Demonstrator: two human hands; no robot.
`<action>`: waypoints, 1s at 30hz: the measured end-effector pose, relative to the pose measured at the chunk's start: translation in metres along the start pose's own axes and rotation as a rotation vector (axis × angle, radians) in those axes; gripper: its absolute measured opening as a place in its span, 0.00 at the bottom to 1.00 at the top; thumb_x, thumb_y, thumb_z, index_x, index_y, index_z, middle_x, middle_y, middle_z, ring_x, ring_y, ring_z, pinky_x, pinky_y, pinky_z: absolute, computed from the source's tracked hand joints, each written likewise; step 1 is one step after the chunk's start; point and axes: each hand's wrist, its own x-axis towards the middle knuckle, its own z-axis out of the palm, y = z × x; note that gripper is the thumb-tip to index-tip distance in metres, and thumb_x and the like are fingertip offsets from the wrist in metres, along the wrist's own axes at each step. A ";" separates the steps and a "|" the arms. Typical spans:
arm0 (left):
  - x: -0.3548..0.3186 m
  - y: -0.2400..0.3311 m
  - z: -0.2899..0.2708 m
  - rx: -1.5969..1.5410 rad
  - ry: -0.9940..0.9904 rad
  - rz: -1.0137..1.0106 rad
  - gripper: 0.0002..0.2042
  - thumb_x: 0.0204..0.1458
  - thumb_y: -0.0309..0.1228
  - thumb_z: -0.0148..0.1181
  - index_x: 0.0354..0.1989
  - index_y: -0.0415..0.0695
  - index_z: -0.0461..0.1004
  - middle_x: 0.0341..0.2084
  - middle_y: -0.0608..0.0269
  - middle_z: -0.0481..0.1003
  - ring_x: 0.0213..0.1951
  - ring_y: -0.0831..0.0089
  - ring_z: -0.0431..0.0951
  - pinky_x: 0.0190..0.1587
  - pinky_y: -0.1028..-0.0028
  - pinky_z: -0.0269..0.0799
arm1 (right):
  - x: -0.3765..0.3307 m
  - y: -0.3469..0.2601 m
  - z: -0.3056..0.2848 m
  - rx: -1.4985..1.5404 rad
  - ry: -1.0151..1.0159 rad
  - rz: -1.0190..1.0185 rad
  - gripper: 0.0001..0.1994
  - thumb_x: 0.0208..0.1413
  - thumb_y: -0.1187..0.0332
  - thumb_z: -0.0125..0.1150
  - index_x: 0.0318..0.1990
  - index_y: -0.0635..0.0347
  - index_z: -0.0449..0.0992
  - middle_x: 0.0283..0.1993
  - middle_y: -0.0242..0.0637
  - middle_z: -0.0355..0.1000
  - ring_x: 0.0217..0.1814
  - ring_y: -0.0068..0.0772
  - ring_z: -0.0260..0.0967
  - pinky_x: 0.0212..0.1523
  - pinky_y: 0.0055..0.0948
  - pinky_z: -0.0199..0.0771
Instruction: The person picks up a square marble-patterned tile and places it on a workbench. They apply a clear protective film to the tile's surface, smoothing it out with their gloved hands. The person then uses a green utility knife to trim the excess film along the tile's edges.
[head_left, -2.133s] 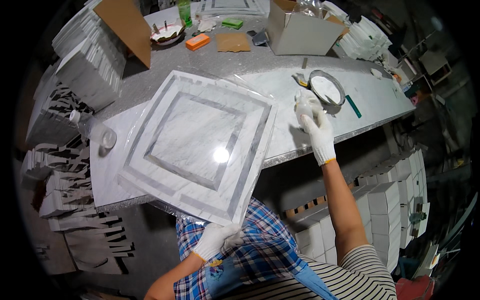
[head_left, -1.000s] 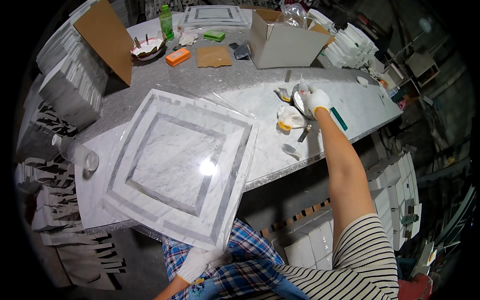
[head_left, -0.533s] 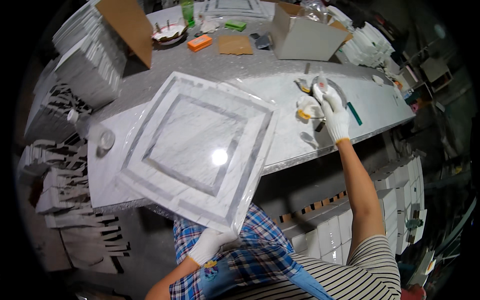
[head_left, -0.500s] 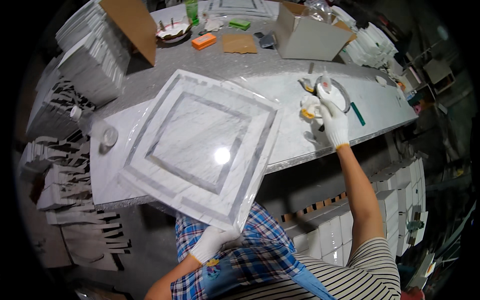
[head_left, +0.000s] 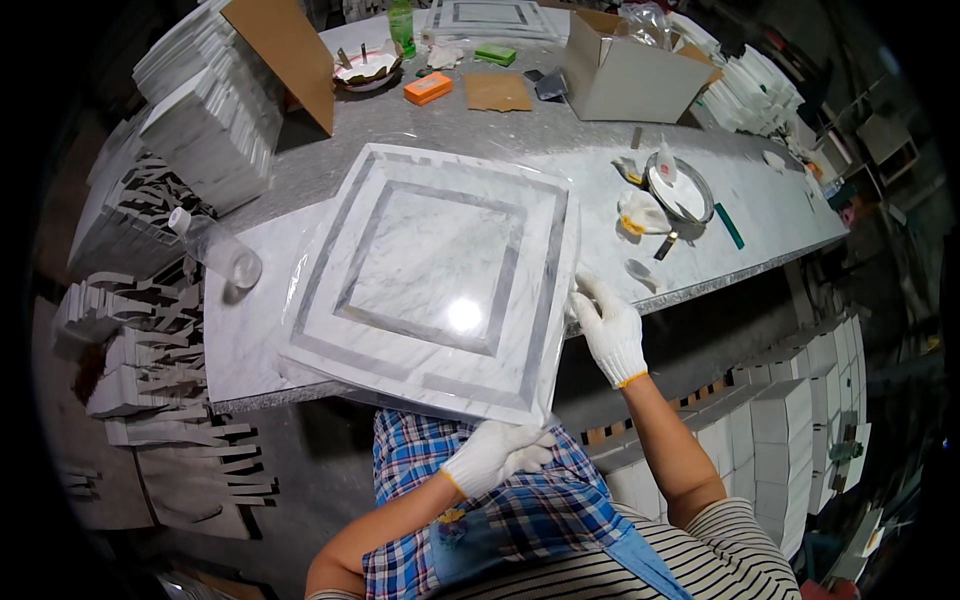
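A square marble panel, white with grey inlaid borders and a glossy see-through film, lies over the table's front edge and juts out toward me. My left hand, in a white knit glove, is closed at the panel's near right corner; its thumb side is hidden under the rim. Beside the panel's right edge, my gloved right hand has its fingers and thumb bent around that edge. Farther right on the table are a round white dish, a white squeeze bottle and a crumpled white glove.
A clear plastic bottle leans left of the panel. Stacked tiles and a cardboard sheet stand behind it. An orange box and an open carton are at the back. A green strip lies right; white boxes stand below.
My right hand has come from beside the dish and bottle to the panel's right edge. The panel has turned counterclockwise, its near corner swinging right with my left hand.
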 end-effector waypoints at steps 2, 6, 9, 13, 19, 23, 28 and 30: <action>0.014 0.001 0.007 -0.041 -0.107 0.000 0.16 0.64 0.28 0.55 0.57 0.33 0.68 0.38 0.53 0.79 0.34 0.66 0.84 0.32 0.75 0.84 | -0.006 0.005 -0.007 -0.002 0.024 0.009 0.18 0.60 0.61 0.59 0.54 0.60 0.77 0.46 0.47 0.79 0.46 0.47 0.78 0.49 0.37 0.76; 0.042 0.002 0.021 -0.112 -0.150 -0.011 0.15 0.65 0.28 0.54 0.56 0.33 0.68 0.42 0.52 0.78 0.36 0.63 0.84 0.35 0.71 0.84 | -0.008 0.033 -0.028 0.104 0.134 0.094 0.17 0.61 0.62 0.59 0.53 0.60 0.78 0.47 0.47 0.79 0.47 0.44 0.78 0.50 0.36 0.76; 0.059 0.008 0.032 -0.141 -0.146 -0.007 0.14 0.65 0.26 0.53 0.56 0.34 0.68 0.43 0.52 0.77 0.35 0.62 0.84 0.34 0.69 0.84 | 0.002 0.060 -0.056 0.086 0.260 0.161 0.16 0.62 0.62 0.58 0.53 0.60 0.79 0.48 0.48 0.79 0.49 0.42 0.78 0.52 0.35 0.74; 0.080 0.016 0.051 -0.181 -0.116 -0.005 0.15 0.65 0.26 0.52 0.58 0.35 0.66 0.43 0.52 0.76 0.34 0.62 0.83 0.33 0.69 0.84 | 0.042 0.139 -0.098 -0.131 0.511 0.187 0.18 0.63 0.59 0.55 0.55 0.57 0.78 0.52 0.49 0.77 0.54 0.45 0.75 0.57 0.37 0.71; 0.110 0.025 0.070 -0.210 -0.157 0.022 0.16 0.64 0.26 0.52 0.58 0.35 0.64 0.46 0.48 0.75 0.34 0.59 0.83 0.33 0.67 0.84 | 0.114 0.233 -0.160 -0.650 0.519 0.394 0.27 0.60 0.52 0.52 0.66 0.49 0.67 0.68 0.49 0.63 0.57 0.54 0.71 0.59 0.44 0.70; 0.116 0.025 0.062 -0.152 -0.187 0.056 0.14 0.64 0.26 0.53 0.55 0.32 0.66 0.45 0.47 0.76 0.34 0.59 0.84 0.33 0.69 0.85 | 0.152 0.274 -0.170 -0.765 0.388 0.526 0.32 0.60 0.46 0.49 0.69 0.52 0.62 0.74 0.51 0.54 0.62 0.57 0.69 0.59 0.49 0.71; 0.112 0.026 0.058 -0.035 -0.183 0.025 0.14 0.65 0.28 0.52 0.55 0.32 0.66 0.44 0.47 0.76 0.34 0.62 0.84 0.33 0.72 0.85 | 0.178 0.309 -0.188 -0.772 0.261 0.645 0.40 0.61 0.41 0.47 0.76 0.46 0.45 0.77 0.54 0.48 0.71 0.59 0.60 0.67 0.47 0.63; 0.096 0.032 0.066 0.056 -0.208 0.010 0.18 0.66 0.32 0.52 0.60 0.34 0.65 0.44 0.49 0.76 0.37 0.66 0.82 0.37 0.73 0.82 | 0.187 0.316 -0.191 -0.781 0.234 0.623 0.38 0.61 0.41 0.47 0.75 0.48 0.51 0.73 0.55 0.55 0.68 0.60 0.63 0.65 0.48 0.65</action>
